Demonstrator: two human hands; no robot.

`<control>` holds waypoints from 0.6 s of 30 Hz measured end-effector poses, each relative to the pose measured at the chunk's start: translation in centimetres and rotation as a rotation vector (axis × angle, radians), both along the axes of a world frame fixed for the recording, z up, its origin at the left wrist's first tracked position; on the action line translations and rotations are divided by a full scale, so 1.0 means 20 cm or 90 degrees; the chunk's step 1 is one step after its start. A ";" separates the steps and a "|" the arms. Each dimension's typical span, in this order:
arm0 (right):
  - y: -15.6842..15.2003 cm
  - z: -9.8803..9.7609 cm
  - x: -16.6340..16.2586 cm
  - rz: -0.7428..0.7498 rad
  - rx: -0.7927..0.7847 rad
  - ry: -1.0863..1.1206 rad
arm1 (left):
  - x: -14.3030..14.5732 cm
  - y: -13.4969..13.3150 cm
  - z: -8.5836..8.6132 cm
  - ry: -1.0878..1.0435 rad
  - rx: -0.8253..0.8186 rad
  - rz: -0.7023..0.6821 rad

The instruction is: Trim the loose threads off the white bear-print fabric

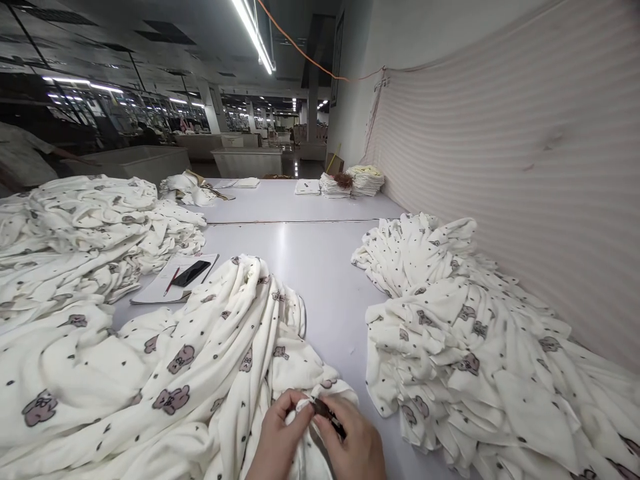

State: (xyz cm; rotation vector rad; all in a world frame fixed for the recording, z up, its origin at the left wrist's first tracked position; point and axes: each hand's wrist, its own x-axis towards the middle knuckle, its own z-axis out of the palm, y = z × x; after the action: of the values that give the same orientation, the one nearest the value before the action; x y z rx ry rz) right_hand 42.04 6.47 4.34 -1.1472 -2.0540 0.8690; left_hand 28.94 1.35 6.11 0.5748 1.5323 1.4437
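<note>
My left hand (286, 430) is closed, its thumb and index finger pinching the edge of a white fleecy fabric (173, 400) printed with mauve bears and dark dots. Close against it, my right hand (353, 440) is closed around small dark thread snips (326, 411), mostly hidden by the fingers. The tip of the snips meets the pinched edge; whether the blades are apart cannot be made out. The held cloth runs up and leftward into a large draped heap on the table (330, 293).
More of the printed fabric lies heaped at right (465, 347) and far left (95, 220). A phone (192, 273) and a red pencil (171, 281) rest on papers (150, 291). Folded stacks (365, 180) stand at the far end. A striped sheet (500, 167) covers the right wall. A person (25, 157) is at left.
</note>
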 end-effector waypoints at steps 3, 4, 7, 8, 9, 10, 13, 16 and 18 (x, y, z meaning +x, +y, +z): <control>0.01 0.01 -0.01 0.013 -0.020 -0.021 | -0.02 0.00 0.00 0.008 -0.008 -0.013; 0.02 0.02 -0.01 0.022 -0.037 -0.022 | -0.02 0.00 0.01 0.020 -0.011 -0.019; 0.03 0.03 -0.01 0.046 -0.088 -0.011 | -0.04 0.00 0.01 0.063 -0.014 -0.036; 0.03 0.03 -0.01 0.047 -0.100 -0.005 | -0.04 -0.01 0.01 0.070 -0.015 -0.040; 0.03 0.03 -0.01 0.044 -0.112 0.003 | -0.04 -0.01 0.01 0.071 -0.017 -0.041; 0.03 0.03 -0.01 0.040 -0.128 0.013 | -0.04 -0.01 0.01 0.070 -0.018 -0.042; 0.05 0.01 0.00 0.043 -0.211 0.054 | -0.05 -0.01 0.00 0.130 -0.001 -0.062; 0.07 0.01 0.04 0.066 -0.283 0.090 | -0.07 -0.03 -0.02 0.299 0.080 -0.108; 0.08 0.03 0.07 0.089 -0.299 0.090 | -0.08 -0.05 -0.03 0.399 0.137 -0.140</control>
State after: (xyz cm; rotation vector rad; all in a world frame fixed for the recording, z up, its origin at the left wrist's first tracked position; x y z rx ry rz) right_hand 43.45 7.98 4.98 -1.1437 -1.8815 1.5141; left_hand 27.39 0.41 5.50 1.3814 1.7161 1.3281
